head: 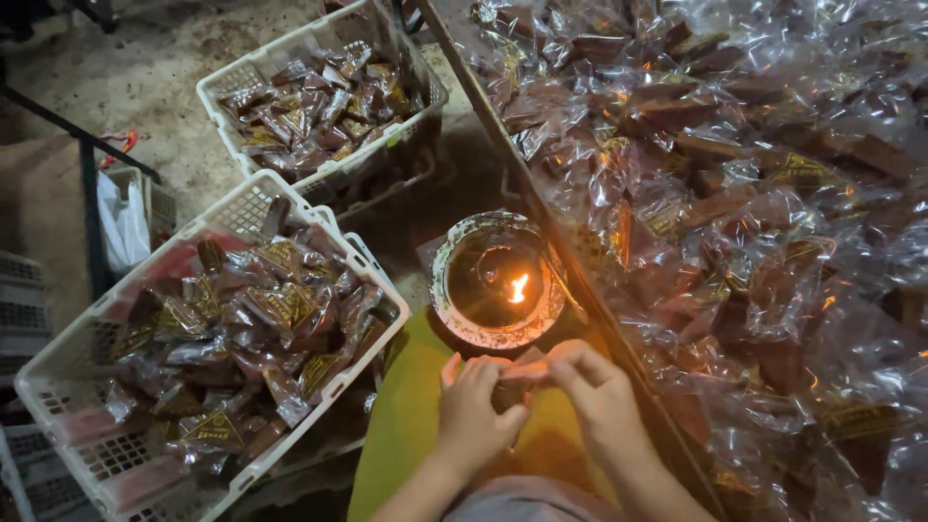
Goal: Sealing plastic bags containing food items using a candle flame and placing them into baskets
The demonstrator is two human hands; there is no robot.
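Observation:
My left hand (476, 411) and my right hand (597, 387) meet over my lap, both pinching one small brown sweet in a clear plastic wrapper (512, 379). The wrapper's edge sits just below a round metal oil lamp (498, 280) with a small flame (519, 287) burning in it. A yellow-green cloth (406, 425) lies under my hands.
A big heap of wrapped brown pieces (744, 193) covers the tray on the right. Two white plastic baskets hold more wrapped pieces, one near left (58, 367) and one farther back (217, 92). A dark metal frame with a plastic bag (124, 220) stands far left.

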